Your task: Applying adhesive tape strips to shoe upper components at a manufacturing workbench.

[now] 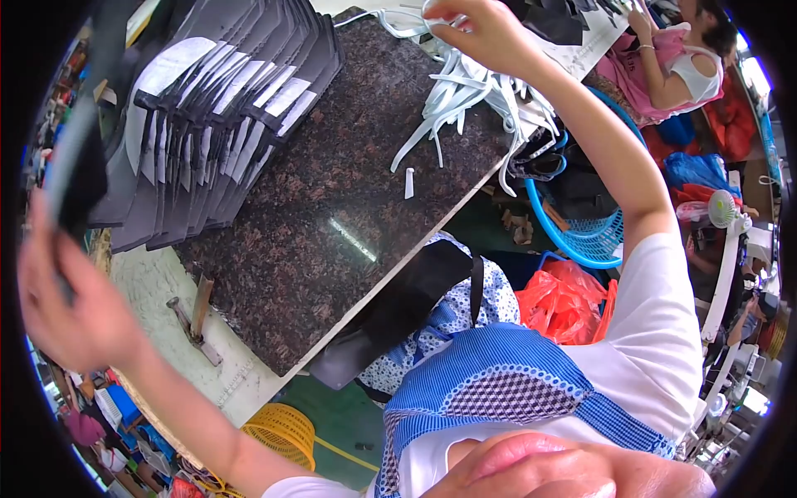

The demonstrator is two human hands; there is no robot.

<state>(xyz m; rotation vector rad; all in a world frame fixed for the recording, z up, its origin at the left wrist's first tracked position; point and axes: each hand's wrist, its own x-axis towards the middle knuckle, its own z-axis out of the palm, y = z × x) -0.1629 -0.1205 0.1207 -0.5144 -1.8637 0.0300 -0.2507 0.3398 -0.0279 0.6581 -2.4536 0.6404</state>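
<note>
At the far left my left hand (79, 319), smeared by motion, grips a dark flat piece (79, 178) that rises from its fingers. Beside it, a large fanned stack of dark grey cut pieces (290, 50) with white patches leans across the stone slab. My right hand (481, 33) reaches to the far edge, thumb and fingers pinched on a thin white strip (386, 21). Below that hand lies a tangled heap of white strips (465, 87). One short white scrap (409, 183) sits apart on the slab.
The speckled dark stone slab (307, 224) covers much of the table. A hammer (191, 332) lies near its left corner. Below the right edge are a blue basket (573, 245) and red plastic bags (560, 299); a yellow basket (282, 432) stands below left. Another person (672, 75) sits at upper right.
</note>
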